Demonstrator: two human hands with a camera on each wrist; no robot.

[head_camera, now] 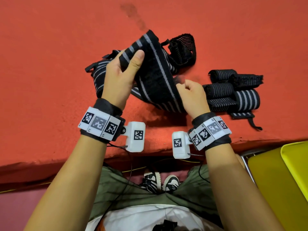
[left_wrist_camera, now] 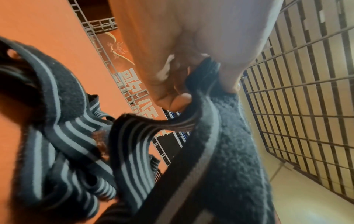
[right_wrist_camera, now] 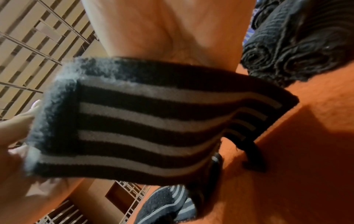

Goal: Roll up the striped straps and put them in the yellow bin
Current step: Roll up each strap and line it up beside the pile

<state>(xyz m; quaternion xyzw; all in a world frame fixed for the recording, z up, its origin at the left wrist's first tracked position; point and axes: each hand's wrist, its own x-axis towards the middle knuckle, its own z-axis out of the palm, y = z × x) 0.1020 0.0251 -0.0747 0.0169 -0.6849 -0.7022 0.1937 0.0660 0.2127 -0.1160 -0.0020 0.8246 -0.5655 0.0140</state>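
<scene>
**Strap stretched btwn both hands, roll not yet begun**

Far left on the red table (head_camera: 50, 64): the loose pile of unrolled straps (head_camera: 98, 72), tangled, w/ another thin-striped one (head_camera: 183, 47) curled further back. These are yet to be rolled.

Left hand (head_camera: 121, 75) is raised over that pile, thumb on top and fingers underneath, pinching one end of the striped strap (head_camera: 155, 75). The left wrist view confirms it: thumb and fingertips (left_wrist_camera: 180, 101) clamp the strap's edge right by its fuzzy velcro patch.

Strap runs diagonally down to the right, taut-ish, w/ the fuzzy side facing up in the middle.

Right hand (head_camera: 191, 95) has its fingers curled in on the strap's near end; the grip is partly hidden from the head cam, but the right wrist view shows the strap (right_wrist_camera: 153, 121) passing straight under the palm, so it looks held.

Right of that: the rolled straps (head_camera: 233, 90), several tight rolls lying together on the table, touching each other. Not in the bin yet.

Far right, below the table edge: the yellow bin (head_camera: 291, 164), only partly in frame.

Step in hand, as I judge it: straightening one strap before rolling. Next move prob needs one end tucked over and turned tightly, tension kept on the other end, so the velcro closes the roll.
</scene>
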